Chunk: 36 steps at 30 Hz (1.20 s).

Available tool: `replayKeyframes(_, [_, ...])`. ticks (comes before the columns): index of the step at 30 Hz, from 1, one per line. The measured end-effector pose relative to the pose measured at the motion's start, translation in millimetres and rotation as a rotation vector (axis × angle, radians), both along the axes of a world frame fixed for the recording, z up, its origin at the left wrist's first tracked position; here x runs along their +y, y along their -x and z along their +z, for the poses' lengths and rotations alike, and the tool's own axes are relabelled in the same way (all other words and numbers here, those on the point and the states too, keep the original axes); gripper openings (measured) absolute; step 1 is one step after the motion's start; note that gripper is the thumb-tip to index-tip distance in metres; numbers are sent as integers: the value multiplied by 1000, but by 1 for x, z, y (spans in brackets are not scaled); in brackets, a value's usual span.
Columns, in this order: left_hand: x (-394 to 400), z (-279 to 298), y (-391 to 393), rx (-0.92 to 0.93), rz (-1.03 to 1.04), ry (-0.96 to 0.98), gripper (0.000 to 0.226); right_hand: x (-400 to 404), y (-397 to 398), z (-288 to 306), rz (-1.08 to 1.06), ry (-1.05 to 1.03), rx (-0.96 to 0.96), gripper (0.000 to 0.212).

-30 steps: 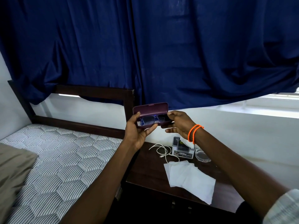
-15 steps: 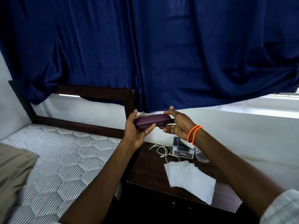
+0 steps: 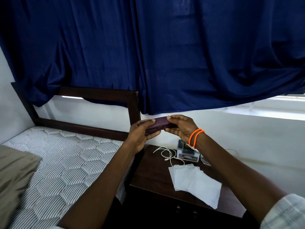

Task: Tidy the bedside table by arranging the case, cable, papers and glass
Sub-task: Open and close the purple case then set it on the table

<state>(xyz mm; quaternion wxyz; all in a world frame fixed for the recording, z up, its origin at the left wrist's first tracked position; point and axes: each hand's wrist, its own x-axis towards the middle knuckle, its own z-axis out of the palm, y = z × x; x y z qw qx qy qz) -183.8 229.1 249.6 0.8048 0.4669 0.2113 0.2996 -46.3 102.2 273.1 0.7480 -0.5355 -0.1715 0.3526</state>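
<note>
Hands grip the shut purple case [image 3: 156, 125] at its 2 ends, left hand [image 3: 142, 134] at 9 o'clock, right hand [image 3: 180, 127] at 3, above the bedside table [image 3: 153, 176], likely steadying it for placement.

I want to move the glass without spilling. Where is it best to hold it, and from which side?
Probably grip the glass around its wall below the rim, coming from the front right. It stands upright at the back of the table; the small box blocks its left, and the wall is behind.
</note>
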Motion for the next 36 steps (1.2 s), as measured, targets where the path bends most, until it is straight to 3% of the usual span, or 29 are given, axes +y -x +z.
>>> replayKeyframes(6, [0, -4, 1, 3, 5, -3, 35, 1, 1, -4, -1, 8, 9, 24])
replayKeyframes(13, [1, -9, 0, 18, 8, 15, 44, 1, 0, -10, -22, 33, -11, 35])
replayKeyframes(23, [0, -25, -1, 4, 39, 92, 48, 13, 5, -31, -115, -11, 63, 32])
replayKeyframes(29, [7, -52, -4, 132, 78, 125, 31, 24, 16, -66, -135, -16, 105, 27])
replayKeyframes(32, [12, -73, -3, 264, 45, 109, 30, 30, 22, -88, -139, 71, 99, 30])
replayKeyframes(36, [15, -100, -3, 375, 22, 100, 10, 44, 28, -119, -126, 179, 103, 39])
